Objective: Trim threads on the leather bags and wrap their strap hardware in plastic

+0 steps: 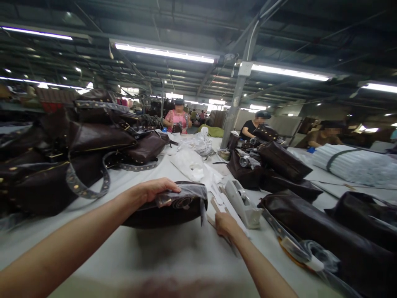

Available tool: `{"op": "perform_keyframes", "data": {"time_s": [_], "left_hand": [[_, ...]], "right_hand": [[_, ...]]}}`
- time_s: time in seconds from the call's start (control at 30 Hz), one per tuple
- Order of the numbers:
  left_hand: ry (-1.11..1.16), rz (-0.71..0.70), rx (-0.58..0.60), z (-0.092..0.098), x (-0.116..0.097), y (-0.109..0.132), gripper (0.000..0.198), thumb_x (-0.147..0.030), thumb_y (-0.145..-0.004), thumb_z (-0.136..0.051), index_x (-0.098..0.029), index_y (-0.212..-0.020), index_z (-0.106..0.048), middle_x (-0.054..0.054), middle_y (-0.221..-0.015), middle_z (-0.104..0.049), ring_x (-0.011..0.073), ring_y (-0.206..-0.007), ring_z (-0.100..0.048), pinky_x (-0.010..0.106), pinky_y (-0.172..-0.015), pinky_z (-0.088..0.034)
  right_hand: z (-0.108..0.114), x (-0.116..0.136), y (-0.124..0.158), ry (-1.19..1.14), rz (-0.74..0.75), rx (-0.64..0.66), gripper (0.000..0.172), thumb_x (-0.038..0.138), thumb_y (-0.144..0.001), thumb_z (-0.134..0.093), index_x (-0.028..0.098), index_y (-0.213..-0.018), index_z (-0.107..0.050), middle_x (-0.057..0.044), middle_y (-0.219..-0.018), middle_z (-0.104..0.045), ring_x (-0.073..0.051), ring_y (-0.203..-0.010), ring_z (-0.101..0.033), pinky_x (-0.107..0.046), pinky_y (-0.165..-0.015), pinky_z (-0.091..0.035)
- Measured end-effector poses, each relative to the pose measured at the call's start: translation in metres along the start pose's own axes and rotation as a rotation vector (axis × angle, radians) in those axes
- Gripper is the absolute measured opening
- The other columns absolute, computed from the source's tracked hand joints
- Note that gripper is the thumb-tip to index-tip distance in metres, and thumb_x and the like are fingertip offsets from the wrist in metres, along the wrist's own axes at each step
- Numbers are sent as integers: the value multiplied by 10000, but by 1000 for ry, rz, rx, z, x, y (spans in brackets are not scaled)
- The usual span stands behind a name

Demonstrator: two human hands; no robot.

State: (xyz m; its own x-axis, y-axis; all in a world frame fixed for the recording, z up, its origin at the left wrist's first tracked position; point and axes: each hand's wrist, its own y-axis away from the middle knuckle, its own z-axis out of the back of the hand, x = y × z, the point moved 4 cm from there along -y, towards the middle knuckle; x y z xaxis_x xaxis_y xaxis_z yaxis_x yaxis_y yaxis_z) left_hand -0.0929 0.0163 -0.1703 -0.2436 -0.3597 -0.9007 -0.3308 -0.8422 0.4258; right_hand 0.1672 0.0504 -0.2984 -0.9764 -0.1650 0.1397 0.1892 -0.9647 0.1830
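Note:
My left hand (pixel 151 190) rests on a dark brown leather bag (pixel 164 211) lying on the white table (pixel 173 252), fingers closed over a clear plastic-wrapped roll (pixel 182 198) on top of it. My right hand (pixel 225 223) lies on the table just right of the bag, beside thin flat strips (pixel 215 205); its fingers are turned away and mostly hidden. A white tape dispenser (pixel 243 203) stands just beyond the right hand.
Heaps of brown leather bags fill the left (pixel 62 153) and right (pixel 325 236) sides. White plastic wrapping (pixel 192 161) lies mid-table. A grey bundle of sheets (pixel 356 165) lies far right. Three people work at the far end.

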Motion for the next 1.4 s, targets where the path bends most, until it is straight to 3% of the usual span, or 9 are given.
{"op": "perform_keyframes", "data": {"time_s": [0.2, 0.37, 0.53, 0.73, 0.83, 0.97, 1.2, 1.33, 1.4], "left_hand": [[-5, -4, 9, -3, -2, 4, 243, -352, -607, -656, -124, -686, -623, 30, -451, -597, 121, -343, -489, 191, -310, -358], [8, -5, 23, -1, -1, 3, 253, -350, -612, -676, -118, -705, -632, 45, -485, -618, 124, -349, -501, 194, -307, -356], [-4, 11, 5, 1, 0, 0, 236, -352, -617, -664, -130, -687, -626, 38, -466, -608, 126, -341, -497, 197, -307, -360], [2, 3, 6, 1, -3, -1, 229, -345, -608, -669, -126, -664, -631, 42, -460, -611, 130, -354, -505, 204, -324, -368], [23, 8, -18, 0, -3, 1, 217, -325, -596, -672, -119, -658, -644, 40, -474, -619, 126, -366, -510, 202, -337, -383], [41, 10, -36, 0, -3, 2, 193, -303, -604, -660, -114, -639, -650, 44, -465, -611, 129, -366, -513, 206, -344, -392], [78, 51, -41, 4, 0, -5, 135, -259, -658, -634, -124, -656, -649, 45, -485, -626, 133, -378, -529, 214, -361, -406], [74, 47, -49, 6, 1, -6, 136, -261, -685, -617, -128, -669, -644, 40, -487, -615, 136, -379, -524, 221, -365, -407], [62, 40, -52, 6, 2, -5, 146, -257, -710, -595, -123, -678, -643, 37, -492, -609, 133, -384, -519, 219, -372, -403]], "right_hand": [[-3, -17, 27, 43, 14, 188, 277, 29, -489, -693, 186, -713, -741, -67, -796, -726, -260, -845, -676, -278, -668, -472], [1, -20, 35, 17, 31, 247, 212, 64, -498, -703, 203, -654, -733, -8, -668, -690, -210, -731, -656, -241, -585, -430], [4, -18, 42, 42, 63, 184, 329, 54, -523, -695, 218, -805, -735, -36, -856, -723, -231, -840, -654, -248, -613, -407], [2, -2, 60, 137, 178, 65, 412, 31, -724, -548, 249, -1041, -694, -112, -957, -715, -291, -983, -632, -325, -762, -389], [2, 6, 62, 155, 228, 22, 316, 67, -823, -454, 212, -950, -704, -137, -966, -704, -289, -961, -632, -323, -743, -381], [5, 0, 62, 114, 280, -26, 267, 88, -839, -430, 206, -879, -666, -83, -955, -698, -223, -906, -632, -281, -720, -382], [7, -9, 92, -343, 610, -140, 176, 149, -830, -396, 201, -800, -562, -70, -872, -670, -198, -837, -611, -293, -753, -436], [19, 0, 99, -756, 484, -236, 160, 333, -867, -480, 206, -809, -559, -54, -819, -651, -200, -796, -621, -313, -740, -472], [21, 10, 101, -1037, 360, -161, 270, 472, -824, -567, 206, -871, -557, -18, -751, -613, -173, -683, -611, -290, -635, -486]]}}
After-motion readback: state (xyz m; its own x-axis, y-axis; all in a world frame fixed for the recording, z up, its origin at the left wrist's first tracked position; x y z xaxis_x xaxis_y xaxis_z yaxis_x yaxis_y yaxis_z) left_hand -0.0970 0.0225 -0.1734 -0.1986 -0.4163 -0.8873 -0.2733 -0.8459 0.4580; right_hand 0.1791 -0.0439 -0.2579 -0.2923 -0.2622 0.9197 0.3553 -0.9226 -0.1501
